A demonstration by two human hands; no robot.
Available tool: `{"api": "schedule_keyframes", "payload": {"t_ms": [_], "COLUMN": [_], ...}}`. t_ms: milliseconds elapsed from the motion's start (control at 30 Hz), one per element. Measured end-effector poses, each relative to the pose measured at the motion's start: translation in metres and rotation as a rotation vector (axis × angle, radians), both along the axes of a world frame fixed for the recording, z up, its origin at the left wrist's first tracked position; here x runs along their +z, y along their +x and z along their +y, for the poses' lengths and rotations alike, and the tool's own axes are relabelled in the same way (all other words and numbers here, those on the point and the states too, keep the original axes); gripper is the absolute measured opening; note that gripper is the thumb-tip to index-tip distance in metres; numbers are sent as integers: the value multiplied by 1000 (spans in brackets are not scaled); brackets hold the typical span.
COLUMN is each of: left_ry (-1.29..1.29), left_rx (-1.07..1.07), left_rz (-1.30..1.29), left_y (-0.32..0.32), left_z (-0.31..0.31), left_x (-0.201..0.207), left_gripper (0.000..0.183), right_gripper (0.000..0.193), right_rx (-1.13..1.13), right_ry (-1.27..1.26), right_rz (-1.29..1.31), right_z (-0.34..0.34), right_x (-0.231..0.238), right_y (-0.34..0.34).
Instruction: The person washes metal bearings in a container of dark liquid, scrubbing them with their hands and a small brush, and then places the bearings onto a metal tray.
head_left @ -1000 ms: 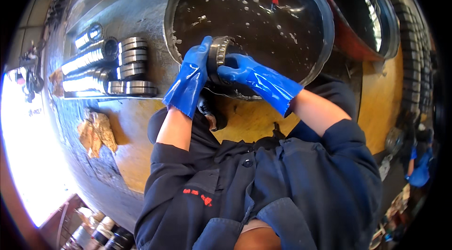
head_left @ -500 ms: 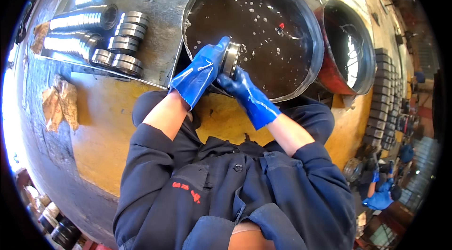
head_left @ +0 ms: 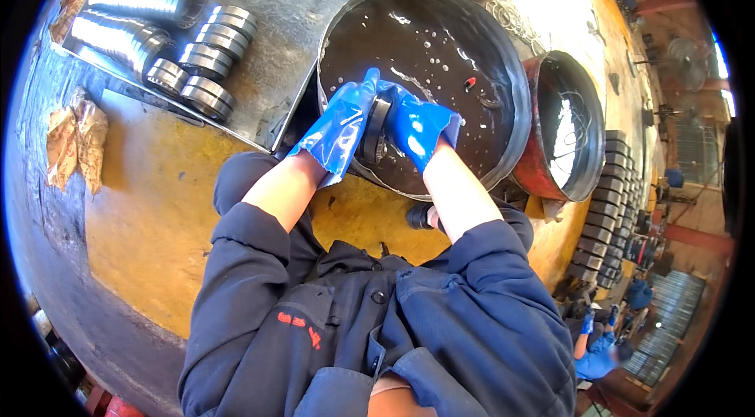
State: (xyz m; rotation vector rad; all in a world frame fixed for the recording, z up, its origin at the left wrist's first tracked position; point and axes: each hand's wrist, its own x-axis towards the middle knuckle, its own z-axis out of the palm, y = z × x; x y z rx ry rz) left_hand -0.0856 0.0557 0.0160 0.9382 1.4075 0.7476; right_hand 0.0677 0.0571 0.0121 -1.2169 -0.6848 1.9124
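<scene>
Both my hands wear blue rubber gloves and hold a steel bearing (head_left: pixel 376 128) on edge over the near left rim of a wide metal tub (head_left: pixel 515 87). My left hand (head_left: pixel 344 120) grips the bearing's left side, its fingers pointing away from me. Across its top and right side lies my right hand (head_left: pixel 417 120), bent over with its fingertips partly hidden. Dark liquid (head_left: pixel 425 47) with bubbles fills the tub, and a small red-tipped object (head_left: pixel 469 84) shows in it.
Left of the tub, a metal tray (head_left: pixel 291 32) carries short stacks of bearings (head_left: pixel 206 61) and long rows of steel rings (head_left: pixel 118 36). Stained brown paper (head_left: pixel 76 138) lies nearby. A red drum (head_left: pixel 543 146) stands right, beside stacked dark blocks (head_left: pixel 602 213). Another person (head_left: pixel 602 350) works far right.
My right hand has moved from under the bearing's near edge to over its top and right side. The bearing has turned more edge-on. The view has shifted slightly.
</scene>
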Motion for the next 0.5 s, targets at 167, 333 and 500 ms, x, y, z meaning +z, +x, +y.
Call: {"api": "schedule_keyframes", "payload": {"t_ms": [167,333,500], "left_ry": [-186,-140,-37], "left_rx": [-99,-81,-6], "left_rz": [-161,-426,-475], "left_y": [-20,2,0], "left_z": [-5,-9,-8], "left_x": [-22,-49,-45], "left_gripper": [75,62,66], "right_gripper": [48,57,48], "right_rx": [195,422,331], "right_ry": [53,337,-19], "right_rz": [-273,-356,-211], "right_z": [-31,-48,-11], "right_x": [5,-94,-4], "right_y": [-5,51,21]}}
